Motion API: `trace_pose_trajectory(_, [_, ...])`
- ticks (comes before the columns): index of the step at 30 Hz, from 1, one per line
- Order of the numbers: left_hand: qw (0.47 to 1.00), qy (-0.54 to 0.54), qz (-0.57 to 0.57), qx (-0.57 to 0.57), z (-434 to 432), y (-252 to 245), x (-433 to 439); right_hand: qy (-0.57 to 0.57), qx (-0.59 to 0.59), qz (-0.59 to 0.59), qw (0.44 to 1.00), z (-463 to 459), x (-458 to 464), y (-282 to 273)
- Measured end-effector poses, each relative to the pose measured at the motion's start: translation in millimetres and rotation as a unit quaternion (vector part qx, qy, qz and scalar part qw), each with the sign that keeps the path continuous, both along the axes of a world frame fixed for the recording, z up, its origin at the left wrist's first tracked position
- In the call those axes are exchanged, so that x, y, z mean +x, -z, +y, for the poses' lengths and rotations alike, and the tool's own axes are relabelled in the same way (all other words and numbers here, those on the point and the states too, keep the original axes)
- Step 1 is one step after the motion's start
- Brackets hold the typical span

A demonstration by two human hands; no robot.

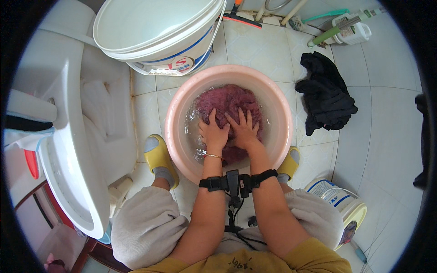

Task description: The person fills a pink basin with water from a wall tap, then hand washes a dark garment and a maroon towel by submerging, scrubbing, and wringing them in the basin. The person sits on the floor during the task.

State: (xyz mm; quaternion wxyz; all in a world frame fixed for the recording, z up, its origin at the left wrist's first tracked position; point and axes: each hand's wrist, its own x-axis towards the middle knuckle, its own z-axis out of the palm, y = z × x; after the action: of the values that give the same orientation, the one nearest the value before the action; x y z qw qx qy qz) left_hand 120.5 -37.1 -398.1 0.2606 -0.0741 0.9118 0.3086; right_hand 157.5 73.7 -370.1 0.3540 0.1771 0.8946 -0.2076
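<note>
A pink plastic basin [285, 136] stands on the floor between my feet, with cloudy water [191, 131] in it. In the water lies a bunched wine-red cloth [228, 99], its upper part rising near the surface. My left hand [214, 134] rests on the cloth with fingers spread, at the left of its middle. Beside it, my right hand [244, 131] presses flat on the cloth, its fingers also apart. Neither hand closes around anything. Part of the cloth is hidden under my hands and wrists.
A large white bucket [201, 47] stands behind the basin. Black clothing [327, 95] lies on the tiles at the right. A white washbasin [71, 191] rises at the left. Near my right knee is a smaller bucket [331, 194]. A squeegee [242, 20] leans at the back.
</note>
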Motion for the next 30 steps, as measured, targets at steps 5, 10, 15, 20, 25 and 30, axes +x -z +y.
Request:
trace_pose_trajectory(5, [0.996, 0.026, -0.02, 0.083, -12, 10, 6, 0.046, -0.01, -0.035, 0.998, -2, 6, 32])
trace_pose_trajectory(10, [0.972, -0.039, 0.107, 0.204, -7, 23, 18, 0.076, 0.018, 0.028, 0.997, -5, 12, 49])
trace_pose_trajectory(15, [0.946, -0.207, 0.068, 0.241, -4, 33, 24, 0.18, 0.05, 0.134, 0.973, 1, 17, 35])
trace_pose_trajectory(20, [0.834, -0.356, -0.077, 0.415, 1, 29, 18, 0.286, -0.114, 0.242, 0.92, 4, 11, 9])
trace_pose_trajectory(25, [0.72, -0.467, -0.21, 0.468, 2, 21, 5, 0.116, -0.324, 0.23, 0.911, 6, -6, -25])
trace_pose_trajectory(30, [0.649, -0.404, -0.232, 0.601, 1, 25, 4, 0.075, -0.215, 0.207, 0.952, -16, -20, -46])
